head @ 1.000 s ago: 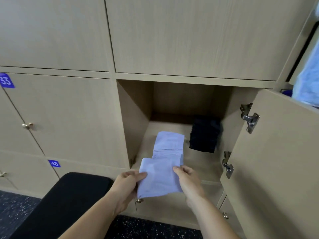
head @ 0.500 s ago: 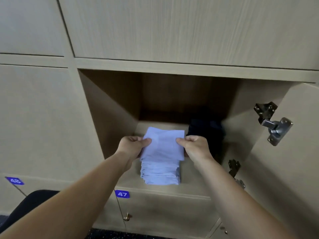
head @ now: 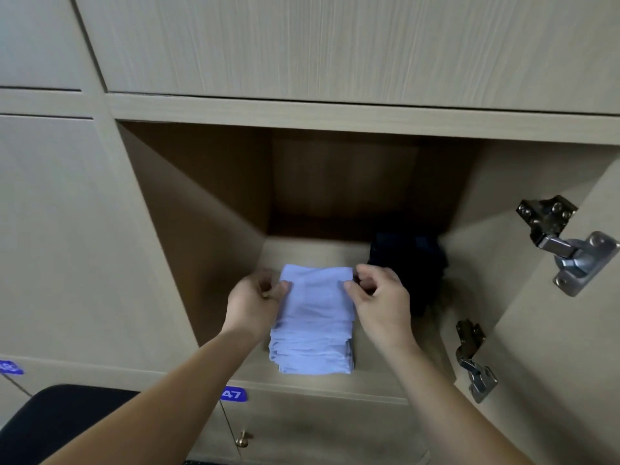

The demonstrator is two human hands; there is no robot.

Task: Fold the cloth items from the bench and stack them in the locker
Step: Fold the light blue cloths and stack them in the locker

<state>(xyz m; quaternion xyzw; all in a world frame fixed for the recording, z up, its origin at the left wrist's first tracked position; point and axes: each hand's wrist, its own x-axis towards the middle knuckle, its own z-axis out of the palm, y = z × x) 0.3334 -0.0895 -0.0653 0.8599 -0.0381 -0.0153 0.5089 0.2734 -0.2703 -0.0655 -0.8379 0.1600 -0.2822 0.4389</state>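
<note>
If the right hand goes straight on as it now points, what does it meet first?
Probably the locker's back wall; the right hand would pass left of the dark pile. Depth unclear.

- The left arm (head: 161, 391) comes up from the bottom left of the frame. It is bare and nearly straight.
- The left hand (head: 256, 303) is near the middle, back up, fingers curled. Its thumb pinches the left edge of the folded cloth (head: 315, 297).
- The right arm (head: 446, 397) comes up from the bottom right, bare too.
- The right hand (head: 379, 303) is level with the left, fingers curled. Its thumb pinches the cloth's right edge.
</note>
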